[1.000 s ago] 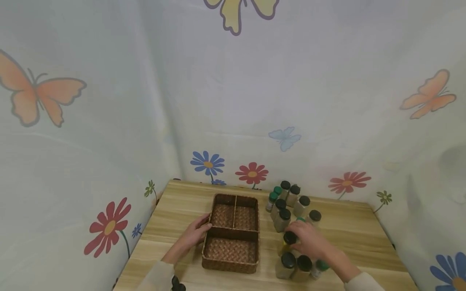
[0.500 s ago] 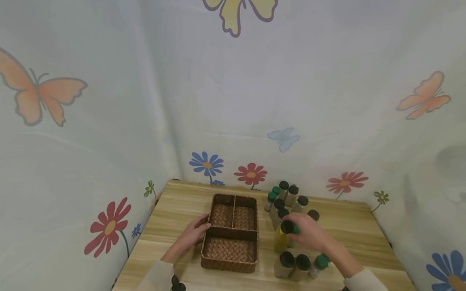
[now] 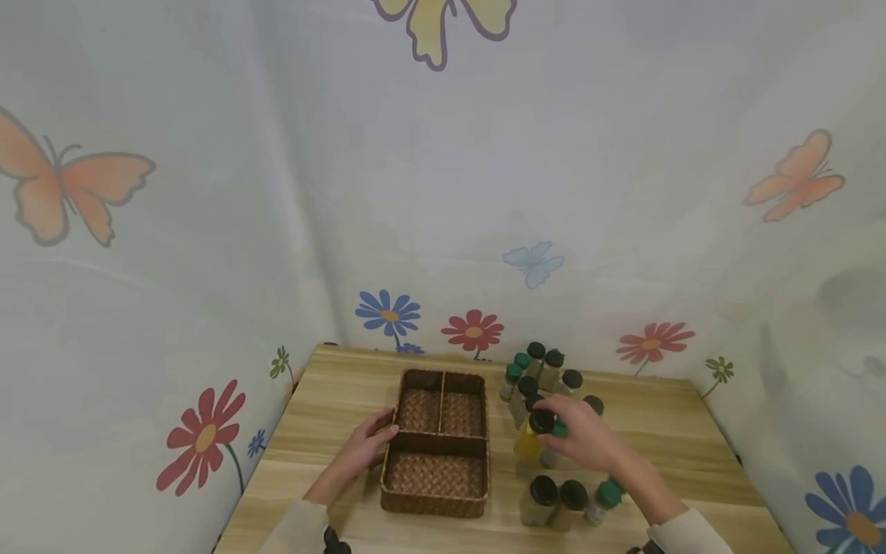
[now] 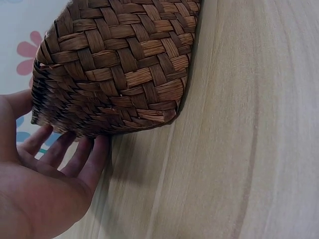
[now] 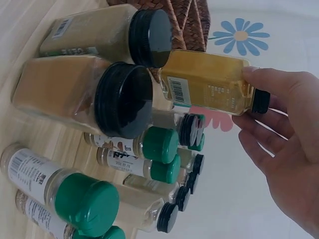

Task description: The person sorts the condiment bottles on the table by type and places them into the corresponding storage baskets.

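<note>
The green-capped spice jar [image 3: 550,460] right of the woven basket [image 3: 432,505] could be toppled by a low swing of the yellow-filled jar [image 3: 528,446], pinched between them at its cap [image 3: 542,420] by the right grip [image 3: 587,437], while the left grip [image 3: 365,446] is loosely rested against the basket.

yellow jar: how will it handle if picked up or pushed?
Probably stiff: the yellow jar has flat, clear walls that look undented. Perhaps slippery, since they look smooth and glossy. If pushed upright, likelier to tip than roll: tall, square-sided body.
</note>
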The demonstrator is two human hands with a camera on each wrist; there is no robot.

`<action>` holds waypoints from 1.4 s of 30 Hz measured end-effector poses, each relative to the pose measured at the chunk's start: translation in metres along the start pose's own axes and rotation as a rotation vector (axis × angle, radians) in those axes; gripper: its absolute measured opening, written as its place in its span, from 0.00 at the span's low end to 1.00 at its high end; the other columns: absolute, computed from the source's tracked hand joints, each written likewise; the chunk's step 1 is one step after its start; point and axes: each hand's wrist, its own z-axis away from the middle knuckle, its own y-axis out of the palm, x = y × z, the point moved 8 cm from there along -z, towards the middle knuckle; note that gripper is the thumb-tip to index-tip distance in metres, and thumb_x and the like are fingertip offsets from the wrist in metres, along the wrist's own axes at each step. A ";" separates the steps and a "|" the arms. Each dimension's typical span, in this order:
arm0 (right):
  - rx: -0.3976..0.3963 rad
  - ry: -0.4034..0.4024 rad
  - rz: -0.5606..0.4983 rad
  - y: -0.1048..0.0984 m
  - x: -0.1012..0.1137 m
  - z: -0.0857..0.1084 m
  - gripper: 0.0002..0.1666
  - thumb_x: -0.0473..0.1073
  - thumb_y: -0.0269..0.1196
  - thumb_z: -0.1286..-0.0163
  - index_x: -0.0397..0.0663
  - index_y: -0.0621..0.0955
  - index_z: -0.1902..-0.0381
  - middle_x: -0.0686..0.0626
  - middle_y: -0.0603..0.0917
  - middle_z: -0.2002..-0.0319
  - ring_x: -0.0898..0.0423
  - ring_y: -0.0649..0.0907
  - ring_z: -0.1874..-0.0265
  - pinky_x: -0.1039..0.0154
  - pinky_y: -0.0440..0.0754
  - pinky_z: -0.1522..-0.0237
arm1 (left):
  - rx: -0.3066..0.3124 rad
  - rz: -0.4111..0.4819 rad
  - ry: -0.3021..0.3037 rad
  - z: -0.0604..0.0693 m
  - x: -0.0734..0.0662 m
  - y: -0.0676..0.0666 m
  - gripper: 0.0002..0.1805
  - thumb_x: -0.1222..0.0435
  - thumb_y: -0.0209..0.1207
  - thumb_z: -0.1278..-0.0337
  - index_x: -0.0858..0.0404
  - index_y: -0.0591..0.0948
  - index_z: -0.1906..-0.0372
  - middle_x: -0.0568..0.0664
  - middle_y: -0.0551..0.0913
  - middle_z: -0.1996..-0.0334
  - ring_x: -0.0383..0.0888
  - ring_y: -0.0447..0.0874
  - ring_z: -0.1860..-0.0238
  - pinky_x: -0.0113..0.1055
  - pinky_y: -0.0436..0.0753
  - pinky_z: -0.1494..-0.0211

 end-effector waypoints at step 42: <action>-0.088 0.052 -0.037 0.095 -0.012 -0.148 0.28 0.35 0.74 0.31 0.33 0.81 0.36 0.36 0.84 0.39 0.37 0.82 0.39 0.39 0.80 0.36 | 0.039 0.011 -0.001 0.001 0.003 -0.001 0.32 0.62 0.58 0.20 0.67 0.65 0.20 0.71 0.64 0.23 0.66 0.70 0.27 0.59 0.82 0.35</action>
